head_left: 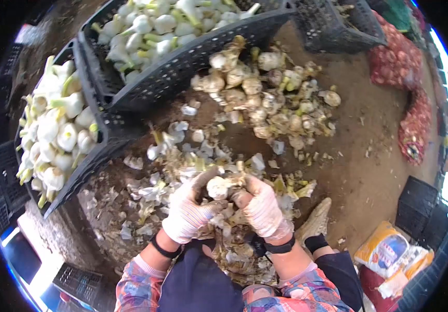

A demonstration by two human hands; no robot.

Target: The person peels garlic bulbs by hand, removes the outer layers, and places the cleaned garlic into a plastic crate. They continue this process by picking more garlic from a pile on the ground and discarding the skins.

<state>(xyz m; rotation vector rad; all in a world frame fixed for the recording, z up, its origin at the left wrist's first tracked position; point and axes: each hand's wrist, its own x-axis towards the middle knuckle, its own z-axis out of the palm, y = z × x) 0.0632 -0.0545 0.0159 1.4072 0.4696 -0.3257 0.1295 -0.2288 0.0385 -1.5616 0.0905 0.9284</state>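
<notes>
A garlic bulb (217,188) with pale skin and a dry, ragged end is held between my hands, above a layer of loose peelings. My left hand (188,209), in a white glove with dirt-darkened fingers, closes round the bulb's left side. From the other side, my right hand (261,208), gloved alike, pinches the bulb near its dry end; some of its fingertips are hidden. Beyond the hands lies a heap of unpeeled garlic bulbs (255,93) with dirty skins. Torn white garlic skins (156,190) cover the ground around and below my hands.
Black plastic crates (203,62) of clean white garlic (164,23) stand ahead and at the left (60,135). Another dark crate (338,31) is at the upper right. Red net sacks (396,62) line the right side, with a yellow and white bag (385,249) below.
</notes>
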